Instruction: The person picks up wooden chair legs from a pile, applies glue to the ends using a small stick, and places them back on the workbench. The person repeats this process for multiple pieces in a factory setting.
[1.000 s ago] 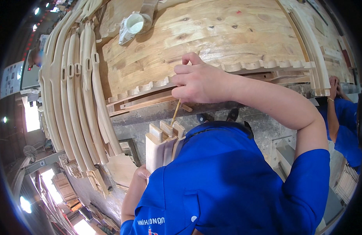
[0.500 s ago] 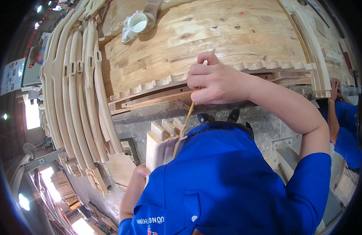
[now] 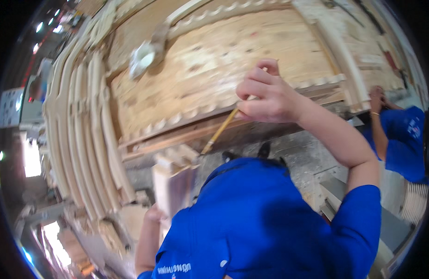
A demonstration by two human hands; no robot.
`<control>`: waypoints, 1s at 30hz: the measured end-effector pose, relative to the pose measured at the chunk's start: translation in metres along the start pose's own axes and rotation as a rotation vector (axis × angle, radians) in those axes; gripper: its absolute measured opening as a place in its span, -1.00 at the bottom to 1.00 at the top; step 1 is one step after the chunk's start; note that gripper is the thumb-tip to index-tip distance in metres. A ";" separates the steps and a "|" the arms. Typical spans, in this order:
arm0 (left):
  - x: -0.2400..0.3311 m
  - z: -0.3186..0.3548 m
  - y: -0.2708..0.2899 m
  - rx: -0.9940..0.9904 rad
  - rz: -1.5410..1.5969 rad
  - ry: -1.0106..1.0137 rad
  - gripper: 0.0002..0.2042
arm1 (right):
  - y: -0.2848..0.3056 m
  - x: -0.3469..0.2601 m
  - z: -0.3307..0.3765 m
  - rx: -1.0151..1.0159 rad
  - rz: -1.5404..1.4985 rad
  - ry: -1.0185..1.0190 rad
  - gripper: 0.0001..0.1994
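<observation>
My right hand (image 3: 270, 95) is closed around a slim yellow-handled brush (image 3: 220, 134), held slanting down to the left. Its tip is beside the top right corner of a bundle of pale wooden pieces (image 3: 170, 188). Short tenons (image 3: 184, 152) stick up from the upper ends of these pieces, which stand upright side by side against my left. My left hand (image 3: 156, 215) grips the bundle low on its left side, with the fingers partly hidden behind the wood. The picture is blurred, so I cannot tell whether the brush tip touches the wood.
Ahead stands a wooden workbench (image 3: 200, 79) with a scalloped strip along its near edge. On it sits a plastic-wrapped cup of whitish liquid (image 3: 144, 58). Long curved wooden rails (image 3: 77, 139) are stacked at the left. Another person in blue (image 3: 400, 139) works at the right.
The brush has come up out from between the tenons to their right side, tilting more. The view has shifted, and the bundle appears lower and further left.
</observation>
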State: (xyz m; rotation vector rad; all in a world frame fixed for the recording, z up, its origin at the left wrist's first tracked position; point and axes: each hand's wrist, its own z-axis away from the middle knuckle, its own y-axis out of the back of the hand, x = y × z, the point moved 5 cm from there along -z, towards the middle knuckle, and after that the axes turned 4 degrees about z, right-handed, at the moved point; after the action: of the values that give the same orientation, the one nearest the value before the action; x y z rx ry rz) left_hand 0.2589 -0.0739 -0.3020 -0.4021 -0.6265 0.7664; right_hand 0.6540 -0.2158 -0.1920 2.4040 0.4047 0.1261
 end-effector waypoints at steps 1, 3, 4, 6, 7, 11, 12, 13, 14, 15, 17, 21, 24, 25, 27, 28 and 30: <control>0.012 0.000 -0.002 0.012 -0.039 -0.048 -0.15 | 0.015 0.011 0.004 0.048 0.035 -0.085 -0.78; 0.036 0.010 -0.013 0.035 -0.119 -0.217 -0.15 | 0.040 0.031 0.013 0.110 0.025 -0.245 -0.79; 0.058 0.016 -0.022 0.034 -0.174 -0.315 -0.15 | 0.052 0.043 0.022 0.162 0.006 -0.341 -0.81; 0.102 0.033 -0.041 0.022 -0.273 -0.570 -0.15 | 0.083 0.059 0.041 0.228 -0.007 -0.479 -0.87; 0.125 0.043 -0.049 0.015 -0.320 -0.722 -0.15 | 0.100 0.065 0.053 0.314 -0.068 -0.598 -0.88; 0.215 0.079 -0.055 0.140 -0.491 -1.228 -0.23 | 0.150 0.069 0.115 0.701 -0.340 -0.901 -0.87; 0.241 0.077 -0.070 0.155 -0.453 -1.284 -0.25 | 0.162 0.065 0.130 0.728 -0.361 -0.965 -0.86; 0.264 0.051 -0.123 0.094 -0.271 -1.252 -0.31 | 0.177 0.063 0.148 0.767 -0.353 -1.048 -0.85; 0.274 0.022 -0.188 0.044 -0.094 -1.212 -0.37 | 0.190 0.063 0.163 0.723 -0.348 -1.124 -0.82; 0.283 0.004 -0.225 0.023 -0.103 -1.247 -0.36 | 0.201 0.063 0.172 0.669 -0.356 -1.189 -0.78; 0.295 -0.041 -0.299 0.020 -0.111 -1.264 -0.36 | 0.220 0.065 0.182 0.616 -0.410 -1.274 -0.70; 0.265 -0.152 -0.428 -0.195 -0.242 -1.095 -0.30 | 0.253 0.087 0.169 0.499 -0.540 -1.267 -0.60; 0.228 -0.247 -0.487 -0.346 -0.277 -0.860 -0.36 | 0.263 0.107 0.165 0.285 -0.653 -1.301 -0.34; 0.217 -0.277 -0.498 -0.350 -0.256 -0.869 -0.39 | 0.264 0.111 0.166 0.255 -0.698 -1.319 -0.31; 0.188 -0.318 -0.538 -0.417 -0.265 -0.742 -0.40 | 0.258 0.120 0.188 0.208 -0.774 -1.385 -0.24; 0.176 -0.333 -0.556 -0.438 -0.247 -0.734 -0.40 | 0.259 0.124 0.197 0.205 -0.729 -1.375 -0.20; 0.165 -0.359 -0.580 -0.432 -0.161 -0.817 -0.36 | 0.262 0.130 0.214 0.189 -0.646 -1.348 -0.12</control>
State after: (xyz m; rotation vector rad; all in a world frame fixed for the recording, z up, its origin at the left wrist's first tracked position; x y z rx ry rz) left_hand 0.8830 -0.3744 -0.1910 -0.4178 -1.5887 0.6217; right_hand 0.8864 -0.4948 -0.1866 1.8452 0.4800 -1.7279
